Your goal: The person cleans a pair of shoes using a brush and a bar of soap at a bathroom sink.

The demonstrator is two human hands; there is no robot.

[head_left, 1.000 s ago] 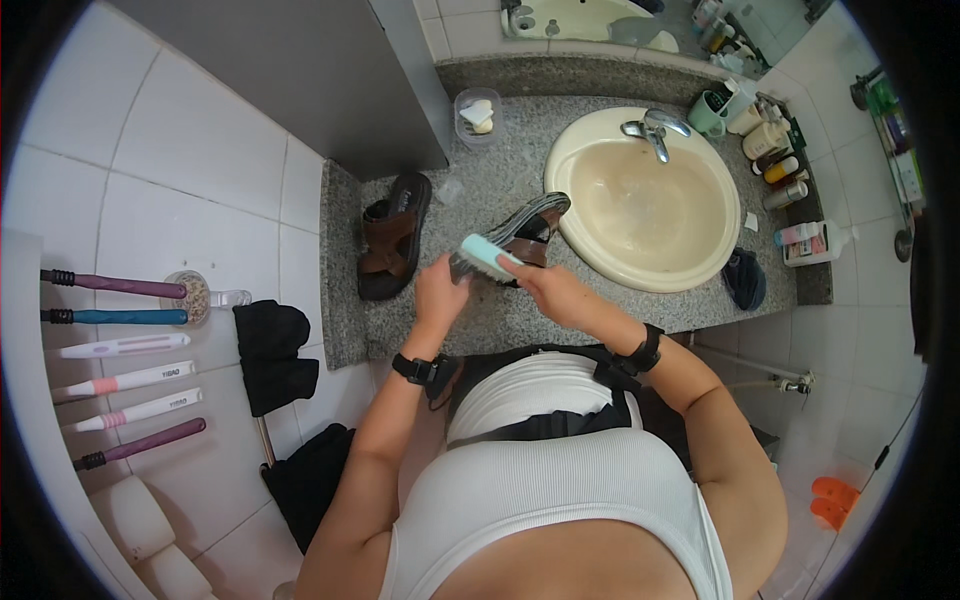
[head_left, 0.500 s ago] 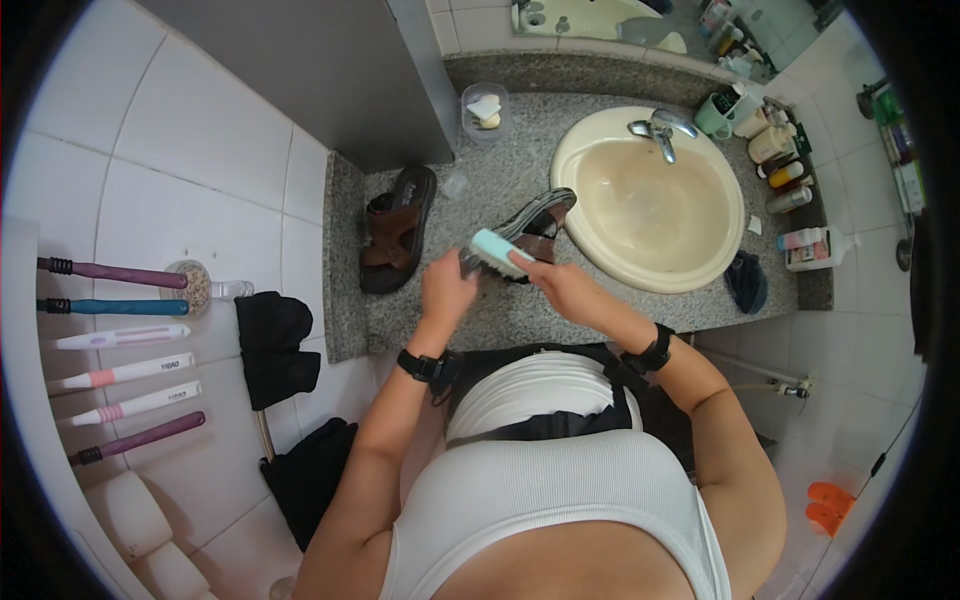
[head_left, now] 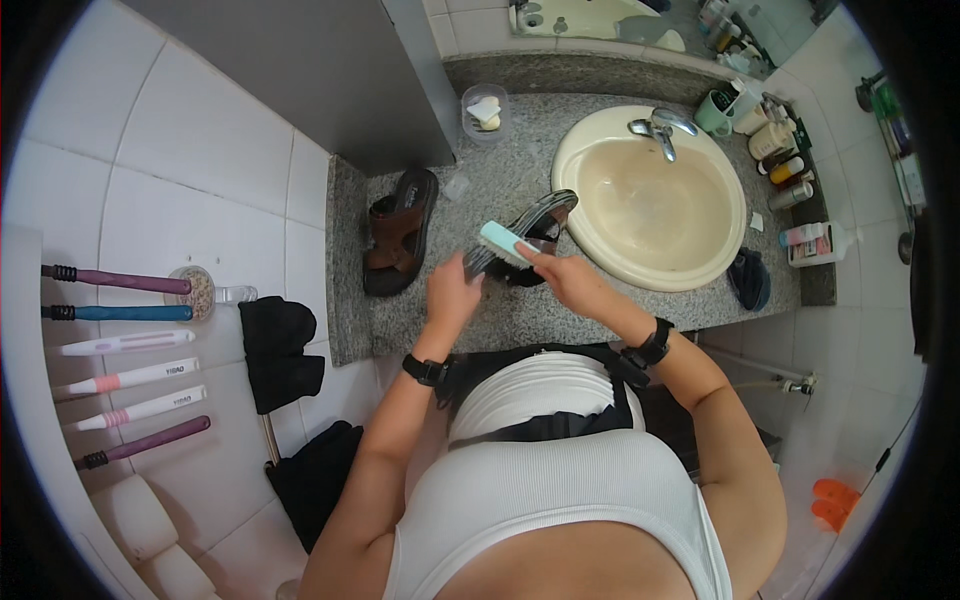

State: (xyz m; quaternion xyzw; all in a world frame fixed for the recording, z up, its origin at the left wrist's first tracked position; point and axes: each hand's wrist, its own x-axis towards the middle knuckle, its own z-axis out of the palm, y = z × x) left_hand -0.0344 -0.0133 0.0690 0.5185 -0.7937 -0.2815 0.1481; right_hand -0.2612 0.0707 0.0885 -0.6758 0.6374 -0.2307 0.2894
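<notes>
My left hand [head_left: 453,293] is closed on the near end of a dark sandal [head_left: 550,212], which is tipped on its side over the counter with its far end beside the basin. In my right hand [head_left: 578,284] is a brush with a pale turquoise back [head_left: 505,241] and whitish bristles. Its bristles face down against the sandal's striped sole edge, though the exact contact is partly hidden. Left of my hands, a matching brown sandal [head_left: 397,235] lies sole down on the granite.
A cream basin [head_left: 565,150] with a chrome faucet [head_left: 662,131] is set into the granite counter [head_left: 500,325]. Behind stands a clear tub [head_left: 470,125] holding soap pieces. Bottles [head_left: 783,170] and a dark cloth [head_left: 748,280] line the right side. A grey partition [head_left: 370,90] rises at the left.
The brush has shifted slightly up and to the right along the sandal, its back turned a little. The sandal's tilt has altered slightly while my left hand keeps hold.
</notes>
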